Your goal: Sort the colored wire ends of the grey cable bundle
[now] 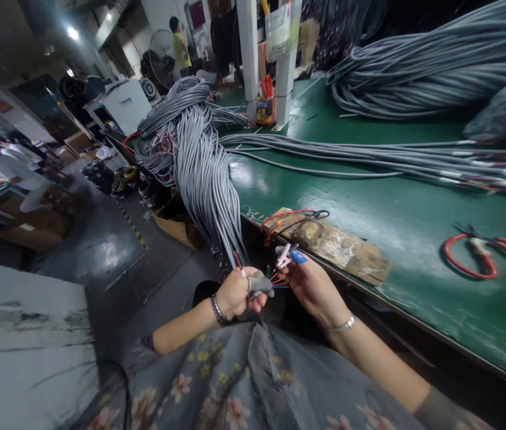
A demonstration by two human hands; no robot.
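My left hand (235, 294) is closed around the end of a grey cable, most of which its fingers hide. A grey covering is on the thumb. Thin coloured wires (276, 279) fan out from that hand toward the right. Between the thumb and fingers of my right hand (310, 288) is a small pale pink clip-like tool (283, 255), close to the wire tips. Blue tape (298, 257) wraps the right thumb. A thick bundle of grey cables (208, 173) hangs over the bench edge just beyond my left hand.
On the green bench (414, 209) lie a worn wooden board (338, 248), red-handled pliers (481, 257) and a row of grey cables (324, 149). Coiled cables (414, 60) are heaped at the back. An open cardboard box (175, 224) stands below. A person (180, 48) is far off.
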